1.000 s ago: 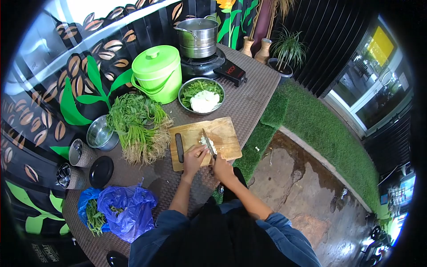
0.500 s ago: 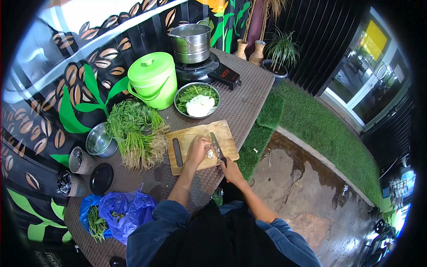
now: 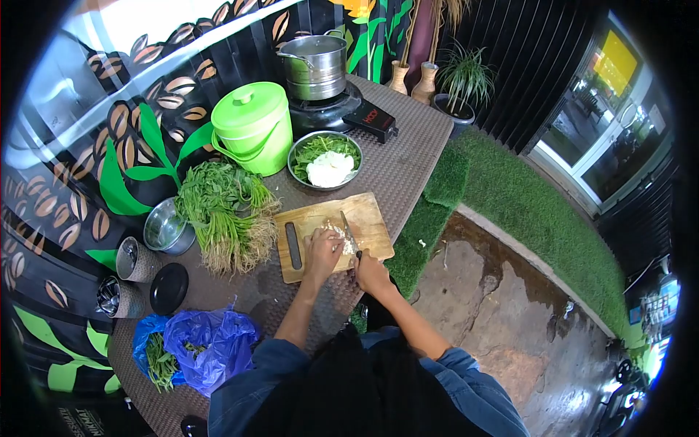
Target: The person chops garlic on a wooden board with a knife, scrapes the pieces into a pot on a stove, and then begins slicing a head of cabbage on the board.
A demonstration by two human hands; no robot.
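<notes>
My right hand (image 3: 371, 272) is closed round the handle of a knife (image 3: 348, 229), whose blade lies low over the wooden cutting board (image 3: 370, 211). Finely chopped white pieces (image 3: 348, 246), perhaps garlic, are scattered beside the blade and around my left fingertips. My left hand (image 3: 322, 251) rests on the board just left of the knife, its fingers curled down at these pieces. What lies under those fingers is hidden.
Behind the board stands a metal bowl (image 3: 297, 173) of cut greens with a white lump. Leafy greens with roots (image 3: 229, 211) lie left. A lidded green bucket (image 3: 251, 127) and a pot (image 3: 315, 69) on a stove stand farther back. Plastic bags (image 3: 211, 349) sit front left.
My left hand has come down flatter on the board, and white pieces now show above its fingers. My right hand and the knife have moved slightly toward the left hand.
</notes>
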